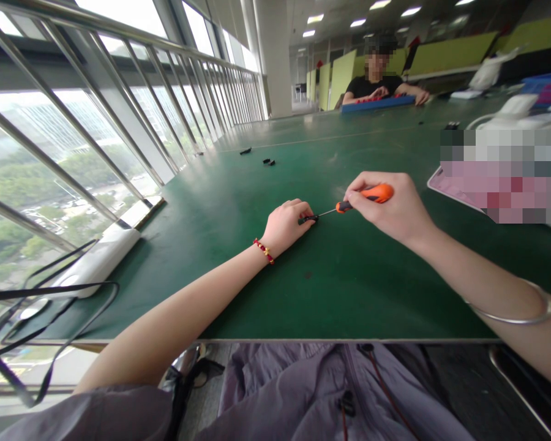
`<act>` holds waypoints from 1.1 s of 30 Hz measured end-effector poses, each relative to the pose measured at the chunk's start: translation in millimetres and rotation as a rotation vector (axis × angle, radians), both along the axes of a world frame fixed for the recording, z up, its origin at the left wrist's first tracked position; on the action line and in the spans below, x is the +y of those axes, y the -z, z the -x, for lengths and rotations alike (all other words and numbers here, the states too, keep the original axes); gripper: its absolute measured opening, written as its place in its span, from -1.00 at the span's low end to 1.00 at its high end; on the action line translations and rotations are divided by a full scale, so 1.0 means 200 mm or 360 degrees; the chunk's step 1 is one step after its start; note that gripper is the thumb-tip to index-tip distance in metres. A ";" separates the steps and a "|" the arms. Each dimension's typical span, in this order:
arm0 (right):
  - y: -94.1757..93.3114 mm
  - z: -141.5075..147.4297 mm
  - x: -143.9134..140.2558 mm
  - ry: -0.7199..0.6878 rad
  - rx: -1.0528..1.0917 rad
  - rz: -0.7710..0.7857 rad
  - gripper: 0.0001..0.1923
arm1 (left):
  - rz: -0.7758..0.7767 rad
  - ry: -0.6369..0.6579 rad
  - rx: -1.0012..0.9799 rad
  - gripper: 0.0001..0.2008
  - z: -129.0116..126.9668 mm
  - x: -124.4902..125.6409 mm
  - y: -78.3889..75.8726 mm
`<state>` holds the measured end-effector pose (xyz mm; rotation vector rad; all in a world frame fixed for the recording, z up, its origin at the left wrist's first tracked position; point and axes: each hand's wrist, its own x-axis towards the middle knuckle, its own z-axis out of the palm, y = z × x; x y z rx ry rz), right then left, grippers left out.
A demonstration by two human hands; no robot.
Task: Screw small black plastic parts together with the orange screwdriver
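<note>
My right hand (390,205) is closed around the orange and black handle of a screwdriver (382,193). Its thin metal shaft points left and slightly down, and the tip meets or nearly meets a small black part (310,218). My left hand (288,223) pinches that black part low over the green tabletop (266,300), with the fingers partly covering it. What kind of part it is I cannot make out. Farther off lie more small black pieces (269,162) and a single black piece (245,150).
A metal railing (133,73) runs along the left by the windows. A white power strip (103,260) with black cords lies at the left table edge. Across the table a person (371,86) sits at a blue tray (377,104). A pink-edged, blurred item (457,190) lies at right.
</note>
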<state>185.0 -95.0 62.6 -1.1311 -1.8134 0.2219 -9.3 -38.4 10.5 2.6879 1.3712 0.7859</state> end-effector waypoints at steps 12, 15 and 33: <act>0.02 -0.01 0.02 -0.0031 0.0073 0.0046 -0.85 | 0.0057 0.0030 -0.0088 -0.90 0.00 0.00 0.00; 0.02 0.00 0.02 0.0018 0.0019 0.0038 -0.81 | 0.0079 0.0045 -0.0118 -0.89 0.00 0.00 0.00; 0.02 0.00 0.01 -0.0033 0.0078 -0.0151 -0.69 | 0.0068 0.0082 -0.0114 -0.90 0.00 0.00 0.00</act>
